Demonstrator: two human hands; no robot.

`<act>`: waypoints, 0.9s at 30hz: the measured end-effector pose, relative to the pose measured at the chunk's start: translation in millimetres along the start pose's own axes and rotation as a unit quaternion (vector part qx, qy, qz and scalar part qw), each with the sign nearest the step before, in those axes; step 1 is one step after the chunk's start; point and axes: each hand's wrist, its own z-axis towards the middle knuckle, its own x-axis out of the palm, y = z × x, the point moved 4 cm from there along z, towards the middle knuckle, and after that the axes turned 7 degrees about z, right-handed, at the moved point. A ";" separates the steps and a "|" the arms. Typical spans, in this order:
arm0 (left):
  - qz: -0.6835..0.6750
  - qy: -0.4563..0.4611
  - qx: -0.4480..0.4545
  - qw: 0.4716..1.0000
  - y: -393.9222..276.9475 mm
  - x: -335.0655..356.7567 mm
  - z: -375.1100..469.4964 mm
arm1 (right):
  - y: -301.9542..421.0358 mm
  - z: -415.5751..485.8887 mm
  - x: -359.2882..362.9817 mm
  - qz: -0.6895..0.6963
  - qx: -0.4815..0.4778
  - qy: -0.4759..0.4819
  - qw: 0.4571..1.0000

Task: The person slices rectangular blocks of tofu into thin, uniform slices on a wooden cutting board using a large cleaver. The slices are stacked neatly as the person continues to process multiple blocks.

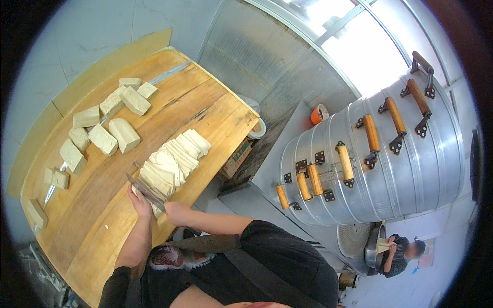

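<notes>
My right hand (176, 213) grips the handle of a wide-bladed kitchen knife (146, 191), its blade down at the near end of a pile of pale slices (169, 163), dough or a similar food. Against the blade's near side, my left hand (139, 202) rests on the piece being cut, mostly hidden by the hand and blade. The slices lie overlapping in a row on the wooden worktop (215, 150). Farther left, several pale blocks (124, 134) of the same look lie scattered. One more block (37, 213) is at the worktop's left end.
On the right stands a tall stack of metal steamers (369, 154) with wooden handles. An orange container (319, 114) is beside it. A cardboard box (237, 158) sits below the worktop's right edge. Far off at the lower right, a person (400, 254) handles pale material over a metal basin (373, 246).
</notes>
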 end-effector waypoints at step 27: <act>-0.072 -0.024 -0.006 0.997 -3.7 5.0 -3.7 | -5.8 -8.8 -7.4 0.055 -0.014 0.001 0.998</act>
